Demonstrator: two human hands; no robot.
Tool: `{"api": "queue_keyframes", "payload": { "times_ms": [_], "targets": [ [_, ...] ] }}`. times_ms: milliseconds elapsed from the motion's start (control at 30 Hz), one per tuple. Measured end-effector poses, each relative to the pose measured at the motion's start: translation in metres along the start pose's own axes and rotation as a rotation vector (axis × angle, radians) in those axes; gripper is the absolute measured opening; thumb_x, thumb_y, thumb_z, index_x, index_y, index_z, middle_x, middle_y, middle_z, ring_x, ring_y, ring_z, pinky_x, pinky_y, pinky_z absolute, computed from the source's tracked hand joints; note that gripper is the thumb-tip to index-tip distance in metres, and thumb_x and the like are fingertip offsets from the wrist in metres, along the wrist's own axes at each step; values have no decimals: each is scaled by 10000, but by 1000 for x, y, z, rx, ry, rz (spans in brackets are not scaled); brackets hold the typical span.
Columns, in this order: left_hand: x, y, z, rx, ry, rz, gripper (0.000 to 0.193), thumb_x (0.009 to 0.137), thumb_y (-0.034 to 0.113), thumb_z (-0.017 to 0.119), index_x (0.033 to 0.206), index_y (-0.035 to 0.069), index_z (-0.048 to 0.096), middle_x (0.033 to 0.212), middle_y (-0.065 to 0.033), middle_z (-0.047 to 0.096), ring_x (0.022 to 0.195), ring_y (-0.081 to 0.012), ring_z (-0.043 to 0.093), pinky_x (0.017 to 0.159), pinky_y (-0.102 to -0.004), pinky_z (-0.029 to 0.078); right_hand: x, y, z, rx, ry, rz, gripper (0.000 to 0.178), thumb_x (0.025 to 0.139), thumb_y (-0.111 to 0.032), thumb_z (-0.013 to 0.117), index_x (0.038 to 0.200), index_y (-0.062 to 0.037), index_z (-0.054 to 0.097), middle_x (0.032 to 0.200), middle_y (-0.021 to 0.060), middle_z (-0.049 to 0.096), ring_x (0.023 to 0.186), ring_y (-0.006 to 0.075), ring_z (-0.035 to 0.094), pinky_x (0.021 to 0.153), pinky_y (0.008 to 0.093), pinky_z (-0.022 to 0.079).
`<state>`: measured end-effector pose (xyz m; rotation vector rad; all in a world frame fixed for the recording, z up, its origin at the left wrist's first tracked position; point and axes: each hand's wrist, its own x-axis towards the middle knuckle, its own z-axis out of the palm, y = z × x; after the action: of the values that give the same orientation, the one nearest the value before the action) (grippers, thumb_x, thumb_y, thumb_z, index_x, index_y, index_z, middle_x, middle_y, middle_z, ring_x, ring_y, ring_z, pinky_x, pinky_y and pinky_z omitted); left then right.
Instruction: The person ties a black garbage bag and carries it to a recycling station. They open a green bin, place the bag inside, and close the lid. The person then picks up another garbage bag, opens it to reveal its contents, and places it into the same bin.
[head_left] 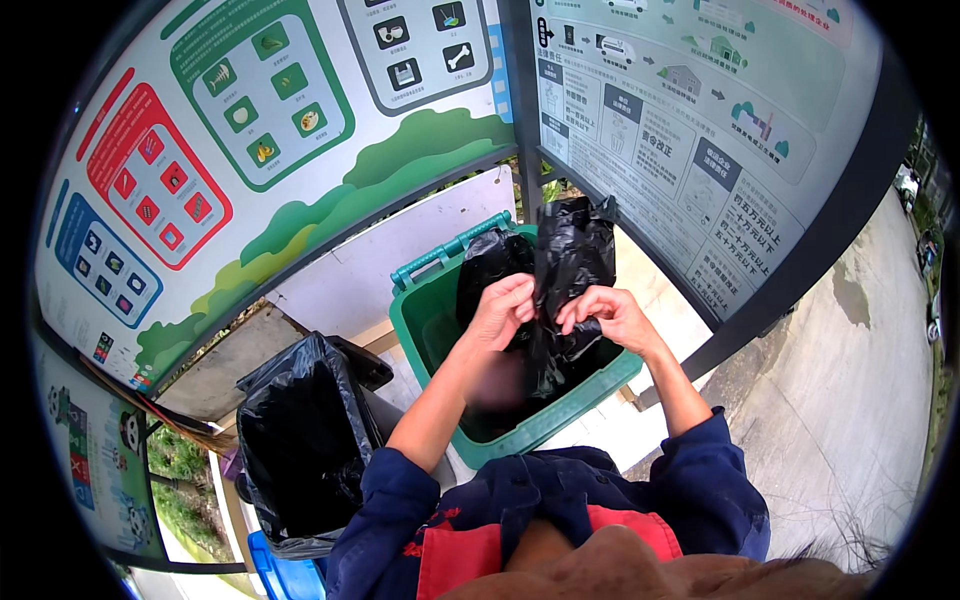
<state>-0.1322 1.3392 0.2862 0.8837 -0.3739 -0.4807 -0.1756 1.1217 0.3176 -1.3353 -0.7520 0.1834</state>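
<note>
Above a green wheeled bin, both my hands grip a black plastic bag. My left hand is closed with its fingertips pinched on the bag's left edge. Fingers curled, my right hand pinches the plastic on the other side, a short gap from the left. The bag hangs crumpled between them and reaches down into the bin. More black plastic rises at the bin's back left side, next to my left hand; whether it is the same bag I cannot tell.
Left of the green bin stands a second bin lined with a black bag, its mouth open. A blue bin shows below it. Printed boards on dark frames close in the back and right. Pavement lies beyond the right board.
</note>
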Motion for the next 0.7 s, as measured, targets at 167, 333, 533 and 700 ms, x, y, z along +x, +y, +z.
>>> {"api": "queue_keyframes", "payload": {
  "times_ms": [167, 333, 533, 700],
  "targets": [
    [2, 15, -35, 105, 229, 98, 225, 839, 237, 584, 972, 62, 539, 817, -27, 546, 751, -118, 506, 719, -290, 405, -38, 10, -21, 9, 162, -7, 225, 789, -223, 647, 742, -39, 526, 753, 153, 612, 815, 229, 601, 776, 352, 460],
    [14, -46, -47, 305, 535, -225, 670, 829, 500, 503, 1349, 129, 299, 1333, -105, 384, 1214, -238, 365, 991, -393, 275, -26, 1, 17, 355, -69, -4, 156, 736, -139, 600, 726, -15, 505, 680, 130, 585, 739, 252, 578, 709, 325, 449],
    [4, -91, -14, -298, 117, -231, 397, 860, 380, 500, 1105, 70, 464, 1067, -95, 528, 967, -218, 506, 868, -355, 406, -29, -6, 36, 572, -114, -12, 262, 707, -246, 619, 693, -20, 487, 600, 114, 523, 559, 180, 497, 557, 250, 404],
    [5, -21, -19, -183, 219, -95, 284, 860, 300, 540, 950, 34, 573, 888, -90, 624, 800, -204, 605, 780, -340, 496, -55, -3, -8, 469, 456, -175, 180, 665, -182, 587, 718, -65, 462, 609, 62, 486, 594, 136, 411, 555, 228, 318]
  ]
}}
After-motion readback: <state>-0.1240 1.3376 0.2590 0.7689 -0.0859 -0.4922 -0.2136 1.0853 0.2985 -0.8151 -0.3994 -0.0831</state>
